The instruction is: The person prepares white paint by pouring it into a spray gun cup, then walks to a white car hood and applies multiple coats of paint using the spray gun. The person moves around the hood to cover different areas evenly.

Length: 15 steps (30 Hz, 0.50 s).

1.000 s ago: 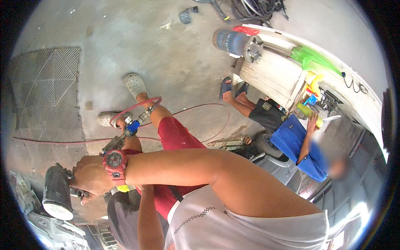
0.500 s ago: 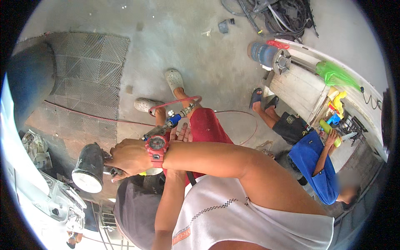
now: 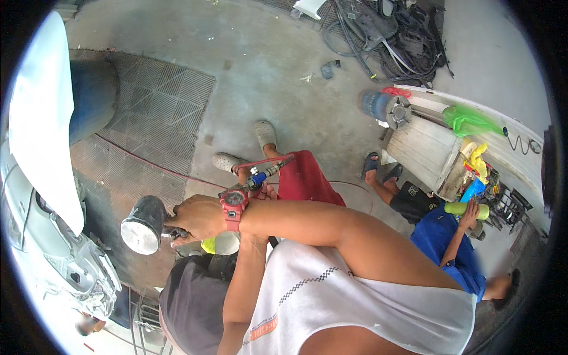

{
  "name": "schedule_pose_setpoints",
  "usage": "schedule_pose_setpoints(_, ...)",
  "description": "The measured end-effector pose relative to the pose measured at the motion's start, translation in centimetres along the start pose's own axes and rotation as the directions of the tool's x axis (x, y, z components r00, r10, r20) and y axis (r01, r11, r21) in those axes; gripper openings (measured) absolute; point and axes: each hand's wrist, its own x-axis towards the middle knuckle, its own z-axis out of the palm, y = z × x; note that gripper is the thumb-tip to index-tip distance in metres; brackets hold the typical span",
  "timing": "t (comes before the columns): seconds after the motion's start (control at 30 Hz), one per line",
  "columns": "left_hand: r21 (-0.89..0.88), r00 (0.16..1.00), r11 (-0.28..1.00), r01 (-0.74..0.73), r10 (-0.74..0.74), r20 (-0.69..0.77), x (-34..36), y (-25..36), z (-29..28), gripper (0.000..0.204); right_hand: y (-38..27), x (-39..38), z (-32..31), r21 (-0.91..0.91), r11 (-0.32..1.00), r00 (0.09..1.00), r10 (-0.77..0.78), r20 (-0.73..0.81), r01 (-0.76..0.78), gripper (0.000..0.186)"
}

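Note:
My right arm, with a red wristwatch [image 3: 234, 202] on it, reaches across my body to the left. My right hand [image 3: 198, 218] is closed around a spray gun [image 3: 145, 222], whose dark cup with a pale round end sticks out beyond my fingers. Past my wrist, a blue fitting [image 3: 257, 179] and metal coupling join the gun to a red air hose [image 3: 290, 158]. Under my right forearm comes my left arm; fingers of my left hand [image 3: 270, 191] show beside the fitting, looking loosely apart. Its palm is mostly hidden.
A white panel [image 3: 44, 112] and a car body [image 3: 59, 260] stand at the left, near a blue drum [image 3: 94, 100] on a grid mat [image 3: 154, 100]. At the right, a person in blue [image 3: 444, 236] holds a green cylinder [image 3: 467, 210]. Tangled hoses [image 3: 396, 47] lie far off.
The view has shifted, so floor and surroundings sit further right and lower. More white panel shows at left. My right hand keeps the spray gun; fewer left fingers are visible.

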Motion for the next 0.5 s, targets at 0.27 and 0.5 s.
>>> schedule_pose_setpoints(0.27,-0.088,0.996,0.993,-0.084,0.084,-0.002,-4.1,-1.7,3.1,0.061,-2.3,-0.5,0.8,-0.024,1.0,0.996,-0.016,0.087,0.019,0.063)
schedule_pose_setpoints(0.5,0.094,0.985,0.984,-0.152,0.159,-0.066,-2.5,-3.5,4.1,0.055,-3.1,-0.7,0.6,-0.005,0.999,0.989,-0.044,0.143,0.046,0.064)
